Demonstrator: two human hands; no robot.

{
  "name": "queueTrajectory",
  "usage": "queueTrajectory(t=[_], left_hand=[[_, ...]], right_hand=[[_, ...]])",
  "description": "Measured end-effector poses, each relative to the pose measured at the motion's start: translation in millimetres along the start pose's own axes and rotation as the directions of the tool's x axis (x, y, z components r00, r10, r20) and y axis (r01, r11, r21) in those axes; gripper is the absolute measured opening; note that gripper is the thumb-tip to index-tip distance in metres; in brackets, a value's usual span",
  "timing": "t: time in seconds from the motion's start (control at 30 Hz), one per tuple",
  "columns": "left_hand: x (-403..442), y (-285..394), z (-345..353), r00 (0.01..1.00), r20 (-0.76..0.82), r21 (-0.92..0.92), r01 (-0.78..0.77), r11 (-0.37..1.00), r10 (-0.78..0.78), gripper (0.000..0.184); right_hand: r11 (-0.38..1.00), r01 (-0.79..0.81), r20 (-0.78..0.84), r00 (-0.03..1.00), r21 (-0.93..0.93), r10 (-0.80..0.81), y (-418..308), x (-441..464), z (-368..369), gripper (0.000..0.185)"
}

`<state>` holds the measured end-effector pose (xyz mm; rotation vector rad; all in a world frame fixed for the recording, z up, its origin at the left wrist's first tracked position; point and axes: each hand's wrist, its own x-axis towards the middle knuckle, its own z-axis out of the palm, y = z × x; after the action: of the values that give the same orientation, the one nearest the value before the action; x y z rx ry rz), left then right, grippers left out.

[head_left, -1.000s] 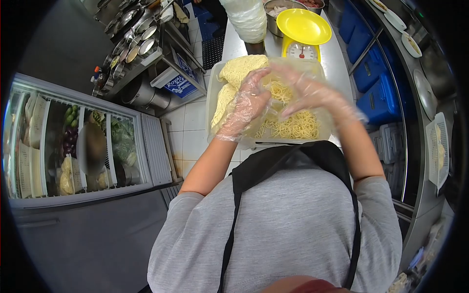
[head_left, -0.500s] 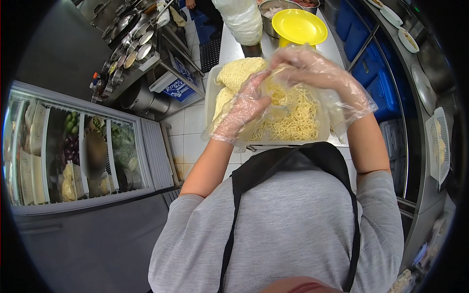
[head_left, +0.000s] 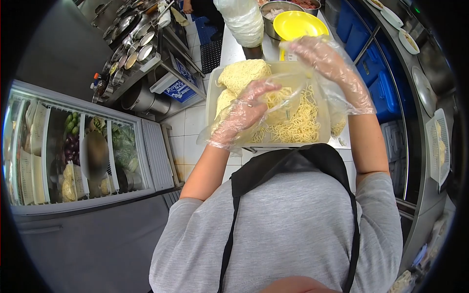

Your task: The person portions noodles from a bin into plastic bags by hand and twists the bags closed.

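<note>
In the head view, my left hand point(head_left: 243, 115), in a clear plastic glove, grips a thin clear plastic bag point(head_left: 288, 100) with some noodles inside. The bag hangs over a translucent tub point(head_left: 324, 117). Loose yellow noodles point(head_left: 295, 124) lie in the tub's right part, and pale noodle bundles point(head_left: 244, 72) fill its left part. My right hand point(head_left: 320, 58), gloved too, is raised above the tub's far right corner, just in front of a yellow scale pan point(head_left: 300, 25). Its fingers stretch out to the left, slightly blurred, with nothing visible in them.
A stack of clear bags point(head_left: 239, 22) stands upright beyond the tub. Behind the scale are metal bowls point(head_left: 268, 30) of food. An open glass-topped chiller point(head_left: 88, 151) is at left, a pan rack point(head_left: 129, 44) beyond it. Another person's hand point(head_left: 187, 7) shows far off.
My right hand has moved up and away from the bag, toward the scale. My left hand has shifted slightly and still holds the bag.
</note>
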<state>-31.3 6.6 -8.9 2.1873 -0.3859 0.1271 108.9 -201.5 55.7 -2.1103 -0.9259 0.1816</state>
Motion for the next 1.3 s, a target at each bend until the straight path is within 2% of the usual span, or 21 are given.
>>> queueTrajectory(t=[0.03,0.07,0.1,0.13,0.17,0.23,0.27,0.33,0.4,0.43,0.5,0.57,0.67,0.73,0.8,0.93,1.0,1.03,1.1,1.2,1.3], left_hand=[[0,-1,1,1.000,0.004,0.001,0.000,1.000,0.000,0.059],[-1,-2,3,0.997,0.004,-0.003,0.078,0.997,-0.078,0.059],[-1,-3,4,0.988,0.002,-0.007,0.155,0.988,-0.155,0.058],[1,-3,4,0.988,0.001,-0.005,0.154,0.988,-0.154,0.058],[3,-3,6,0.976,-0.023,-0.103,0.212,0.972,-0.216,0.058],[7,-3,9,0.960,-0.036,-0.205,0.265,0.942,-0.278,0.057],[7,-3,9,0.951,-0.049,-0.249,0.283,0.926,-0.304,0.057],[7,2,6,0.940,-0.063,-0.288,0.303,0.908,-0.334,0.057],[12,26,-5,0.907,0.022,-0.684,0.320,0.655,-0.420,0.056],[18,37,-11,0.910,0.027,-0.680,0.321,0.660,-0.415,0.056],[32,54,-24,0.937,0.015,-0.809,0.217,0.546,-0.350,0.053],[56,57,-35,0.973,-0.030,-0.831,0.103,0.547,-0.228,0.047],[88,93,-55,0.980,-0.133,-0.776,-0.011,0.631,-0.147,0.046],[118,101,-61,0.974,-0.192,-0.774,-0.073,0.629,-0.123,0.025],[159,95,-58,0.964,-0.257,-0.913,-0.266,0.310,0.071,0.021],[242,27,-42,0.963,-0.268,-0.922,-0.258,0.287,0.005,0.018],[281,-23,-35,0.960,-0.167,-0.966,-0.204,0.156,0.223,0.021],[278,-18,-29,0.961,-0.159,-0.968,-0.197,0.156,0.225,0.021],[274,-9,-13,0.968,-0.217,-0.889,-0.142,0.436,-0.129,0.033],[273,-34,-18,0.945,-0.292,-0.781,-0.148,0.606,-0.146,0.040],[271,-44,-19,0.956,-0.272,-0.814,-0.169,0.555,-0.109,0.044]], right_hand=[[0.869,0.362,0.007,0.924,-0.339,-0.382,23,2,2,0.053],[0.517,0.528,0.013,0.708,-0.674,-0.706,47,4,4,0.054],[0.881,0.329,-0.024,0.934,-0.339,-0.358,28,-6,9,0.058],[0.999,-0.037,0.102,0.994,0.027,0.034,11,-16,16,0.064],[0.999,-0.037,0.099,0.994,0.026,0.034,0,-27,27,0.064],[0.930,0.058,0.022,0.998,-0.364,-0.054,-12,-44,50,0.073],[0.930,0.057,0.022,0.998,-0.362,-0.053,-8,-43,52,0.073],[0.986,0.058,-0.160,0.987,0.155,-0.032,3,-36,51,0.068],[0.944,-0.009,-0.158,0.985,0.330,0.065,27,-32,37,0.062],[0.870,-0.073,-0.137,0.978,0.488,0.159,37,-33,32,0.056],[0.929,-0.368,0.209,0.912,0.041,0.352,38,-37,41,0.056],[0.846,-0.326,0.433,0.747,-0.422,0.505,35,-53,59,0.060],[0.839,-0.251,0.434,0.764,-0.482,0.478,21,-78,90,0.067],[0.828,-0.160,0.332,0.862,-0.537,0.382,28,-86,104,0.063],[0.848,-0.180,0.326,0.868,-0.498,0.375,38,-87,104,0.066],[0.864,-0.176,0.348,0.863,-0.472,0.366,23,-90,91,0.065],[0.864,-0.205,0.360,0.846,-0.461,0.393,17,-91,86,0.064],[0.860,-0.201,0.349,0.852,-0.468,0.389,18,-91,87,0.063],[0.857,-0.206,0.333,0.859,-0.473,0.390,24,-92,90,0.062],[0.866,-0.147,0.315,0.891,-0.478,0.326,32,-92,96,0.062],[0.856,-0.124,0.314,0.897,-0.501,0.313,32,-91,98,0.061]])
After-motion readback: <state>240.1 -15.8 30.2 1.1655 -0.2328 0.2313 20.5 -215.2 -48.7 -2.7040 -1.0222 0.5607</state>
